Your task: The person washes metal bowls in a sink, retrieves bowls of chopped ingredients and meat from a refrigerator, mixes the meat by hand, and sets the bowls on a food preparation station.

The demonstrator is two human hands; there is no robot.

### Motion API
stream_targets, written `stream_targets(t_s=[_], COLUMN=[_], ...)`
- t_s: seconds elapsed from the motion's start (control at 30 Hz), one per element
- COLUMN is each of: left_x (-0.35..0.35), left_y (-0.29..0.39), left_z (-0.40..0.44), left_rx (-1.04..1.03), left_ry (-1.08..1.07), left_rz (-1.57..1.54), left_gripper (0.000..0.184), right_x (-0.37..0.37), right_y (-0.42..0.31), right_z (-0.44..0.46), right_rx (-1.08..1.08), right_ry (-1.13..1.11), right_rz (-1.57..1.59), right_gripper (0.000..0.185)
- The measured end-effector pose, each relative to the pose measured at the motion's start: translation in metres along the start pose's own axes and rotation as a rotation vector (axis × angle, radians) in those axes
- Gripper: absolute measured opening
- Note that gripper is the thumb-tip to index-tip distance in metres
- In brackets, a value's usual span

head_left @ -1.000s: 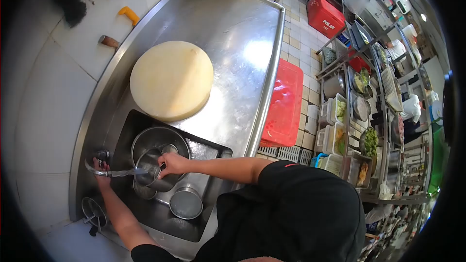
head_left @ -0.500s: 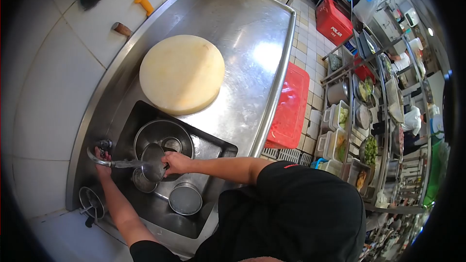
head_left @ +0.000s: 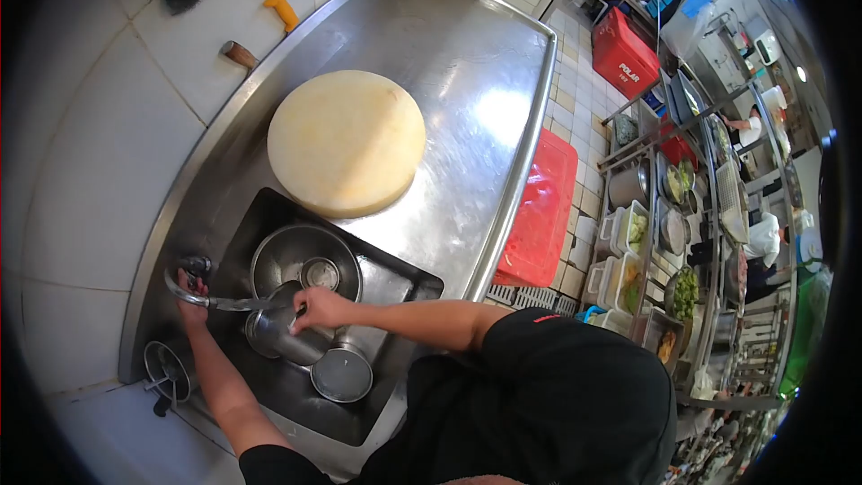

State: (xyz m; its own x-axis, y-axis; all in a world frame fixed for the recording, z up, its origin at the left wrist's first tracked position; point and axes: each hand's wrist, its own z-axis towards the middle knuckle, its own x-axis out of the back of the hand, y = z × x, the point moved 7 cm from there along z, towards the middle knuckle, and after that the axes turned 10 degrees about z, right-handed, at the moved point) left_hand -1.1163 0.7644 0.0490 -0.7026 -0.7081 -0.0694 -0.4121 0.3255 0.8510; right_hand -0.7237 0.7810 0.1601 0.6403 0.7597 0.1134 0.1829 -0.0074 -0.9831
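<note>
My left hand [head_left: 191, 295] is closed at the faucet [head_left: 195, 267], beside its curved metal spout [head_left: 215, 303]. With my right hand [head_left: 321, 309] I grip a metal pot [head_left: 305, 344] by its dark handle, tilted over the sink [head_left: 296, 401]. Behind it a large steel bowl [head_left: 269, 260] holds a small round metal container [head_left: 321, 275]. Another round metal container [head_left: 342, 375] stands by the pot's lower right. Part of a further metal vessel shows under the held pot. Whether water runs from the spout is hard to tell.
A thick round pale block [head_left: 346, 142] lies on the steel counter [head_left: 467, 45] beyond the sink. A metal pitcher [head_left: 169, 368] stands left of the sink. Right of the counter are a red lid [head_left: 541, 207], a red cooler [head_left: 626, 56] and food shelves [head_left: 691, 386]; people are in the background.
The pot in my right hand has swung and tilted downward, away from the large bowl. The stream at the spout looks thinner. My left hand stays at the faucet. The view has shifted slightly.
</note>
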Motion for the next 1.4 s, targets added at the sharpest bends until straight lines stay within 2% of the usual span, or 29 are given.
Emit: stream_targets(t_s=[0.07,0.1,0.13,0.17,0.2,0.23,0.27,0.3,0.4,0.5,0.53,0.63,0.8,0.83,0.87,0.9,0.97,1.03,1.07,1.2,1.3,1.4], left_x=[0.000,-0.001,-0.002,-0.006,-0.021,-0.019,-0.016,-0.014,-0.014,-0.009,-0.011,-0.012,-0.006,-0.006,-0.008,-0.012,-0.017,-0.013,-0.013,-0.009,-0.009,-0.016], left_y=[0.001,0.003,0.003,0.004,0.020,0.018,0.012,0.010,0.010,0.005,0.009,0.011,0.007,0.006,0.008,0.011,0.013,0.011,0.009,0.007,0.004,0.010], left_z=[-0.005,-0.006,-0.007,-0.012,-0.041,-0.035,-0.027,-0.022,-0.021,-0.011,-0.020,-0.025,-0.019,-0.019,-0.022,-0.027,-0.030,-0.025,-0.021,-0.021,-0.016,-0.024], left_rx=[0.018,0.003,-0.012,-0.025,-0.030,-0.055,-0.081,-0.107,-0.075,-0.048,-0.060,-0.093,-0.053,-0.062,-0.057,-0.052,-0.050,-0.057,-0.044,-0.011,0.009,-0.040], left_ry=[0.013,0.000,-0.014,-0.028,0.064,0.020,-0.024,-0.071,-0.050,-0.086,0.049,-0.032,0.030,0.032,0.023,0.014,0.001,-0.002,-0.051,0.016,0.003,0.009], left_rz=[-0.010,-0.018,-0.025,-0.033,-0.015,-0.032,-0.048,-0.061,-0.101,-0.019,-0.068,-0.037,-0.015,-0.010,-0.011,-0.012,-0.021,-0.035,-0.039,-0.053,-0.020,-0.053], left_gripper=[0.038,0.038,0.037,0.036,0.033,0.033,0.032,0.032,0.029,0.028,0.027,0.032,0.032,0.032,0.032,0.032,0.031,0.031,0.032,0.037,0.038,0.033], right_x=[0.032,0.064,0.102,0.138,0.187,0.235,0.290,0.341,0.398,0.419,0.410,0.363,0.243,0.216,0.187,0.160,0.107,0.065,0.048,0.008,0.006,0.009], right_y=[-0.001,-0.016,-0.037,-0.033,-0.091,-0.106,-0.103,-0.098,-0.201,-0.225,-0.230,-0.229,-0.156,-0.143,-0.106,-0.099,-0.080,-0.060,-0.050,-0.028,-0.028,-0.027], right_z=[0.010,0.010,0.017,0.026,0.019,0.030,0.064,0.084,0.077,0.100,0.101,0.094,0.065,0.050,0.058,0.045,0.023,0.009,0.004,-0.001,0.000,0.002], right_rx=[-0.228,-0.272,-0.103,-0.204,-0.350,-0.354,-0.122,-0.179,0.021,0.135,0.147,0.227,0.133,-0.052,0.190,0.189,0.143,0.265,0.241,0.223,0.217,0.257], right_ry=[-0.011,0.019,0.135,0.244,0.202,0.256,0.295,0.498,0.657,0.424,0.375,0.344,0.225,0.185,0.134,0.108,-0.025,-0.054,-0.061,-0.072,-0.011,0.023], right_rz=[0.203,0.252,0.195,0.295,0.138,0.115,-0.169,0.435,0.653,0.802,0.829,0.613,0.113,0.117,0.112,0.013,0.007,-0.069,-0.100,-0.200,-0.222,-0.219], right_gripper=[0.037,0.036,0.036,0.039,0.044,0.046,0.043,0.044,0.046,0.041,0.039,0.035,0.023,0.026,0.030,0.037,0.043,0.048,0.048,0.047,0.047,0.047])
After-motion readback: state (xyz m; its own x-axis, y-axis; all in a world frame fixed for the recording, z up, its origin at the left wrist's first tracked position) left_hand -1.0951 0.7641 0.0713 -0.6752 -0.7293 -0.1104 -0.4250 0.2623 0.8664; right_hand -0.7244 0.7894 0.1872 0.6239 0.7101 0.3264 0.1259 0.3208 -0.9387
